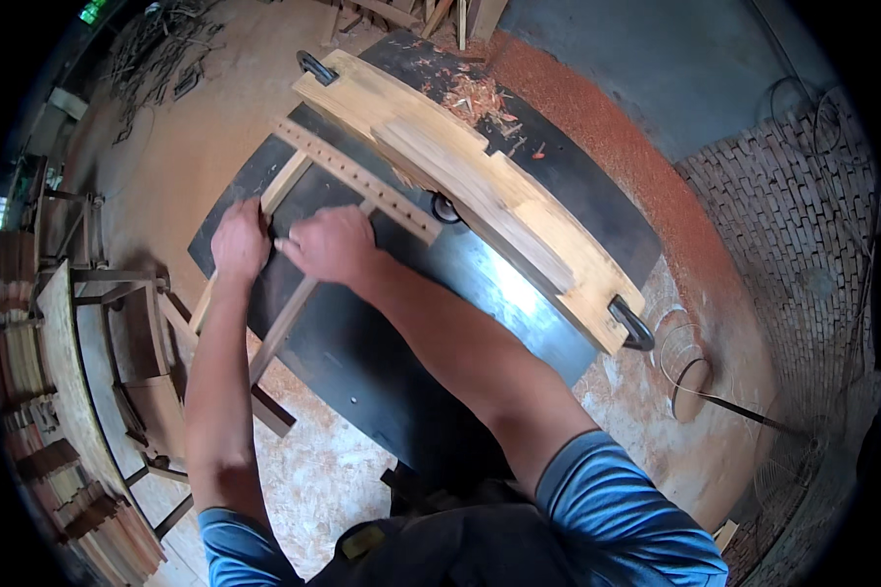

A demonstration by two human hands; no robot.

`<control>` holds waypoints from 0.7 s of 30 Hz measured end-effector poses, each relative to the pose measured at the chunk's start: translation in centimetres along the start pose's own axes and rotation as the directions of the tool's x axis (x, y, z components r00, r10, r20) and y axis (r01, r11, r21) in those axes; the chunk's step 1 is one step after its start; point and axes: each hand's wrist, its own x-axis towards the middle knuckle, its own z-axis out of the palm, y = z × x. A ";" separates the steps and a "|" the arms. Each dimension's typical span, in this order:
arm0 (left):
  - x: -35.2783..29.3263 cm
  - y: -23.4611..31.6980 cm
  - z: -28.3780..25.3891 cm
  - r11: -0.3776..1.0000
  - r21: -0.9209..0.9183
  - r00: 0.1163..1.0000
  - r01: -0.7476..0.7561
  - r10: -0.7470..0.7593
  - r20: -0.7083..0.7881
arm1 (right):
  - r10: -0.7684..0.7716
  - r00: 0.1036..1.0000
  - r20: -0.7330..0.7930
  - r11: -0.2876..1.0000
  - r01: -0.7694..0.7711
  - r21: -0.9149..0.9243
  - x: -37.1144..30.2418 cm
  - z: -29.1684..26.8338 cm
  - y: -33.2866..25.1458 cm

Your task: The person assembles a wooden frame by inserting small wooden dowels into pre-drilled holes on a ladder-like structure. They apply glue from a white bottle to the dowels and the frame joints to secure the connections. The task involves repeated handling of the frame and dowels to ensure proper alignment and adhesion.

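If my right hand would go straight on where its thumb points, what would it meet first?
Most likely your left hand; no other thing shows between them, though depth is unclear.

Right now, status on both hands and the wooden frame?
Left hand and right hand: each gripping a bar. Wooden frame: partly over dark tabletop. Ahead: clamped wooden board, shavings behind it.

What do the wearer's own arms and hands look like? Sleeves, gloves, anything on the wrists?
Short blue sleeves on both arms, with dark streaks or stripes and plain-looking cuff bands: left sleeve, right sleeve. Forearms bare. Left hand and right hand ungloved. No watch or wristband visible. Too small to rule out rings.
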 end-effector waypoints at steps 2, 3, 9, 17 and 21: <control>-4.5 0.7 -1.3 0.998 -0.026 0.997 -0.063 0.062 -0.041 | -0.036 0.999 -0.041 0.998 0.038 0.048 -4.0 -1.1 -2.2; -6.8 1.6 -2.1 0.996 -0.055 0.996 -0.069 0.066 -0.056 | -0.089 0.986 -0.139 0.993 0.098 0.061 -6.2 -1.7 -3.1; -17.4 11.7 -2.8 0.983 -0.073 0.986 -0.166 0.165 -0.018 | 0.005 0.982 0.187 0.999 -0.014 0.049 -19.8 -10.7 -4.6; -22.2 25.3 -1.7 0.968 -0.156 0.980 -0.197 0.189 -0.068 | 0.085 0.985 0.152 0.995 -0.076 -0.062 -29.8 -18.8 1.1; -21.3 26.1 -1.1 0.984 -0.119 0.990 -0.135 0.130 -0.055 | 0.096 0.985 0.145 0.992 -0.082 -0.100 -28.6 -18.9 1.8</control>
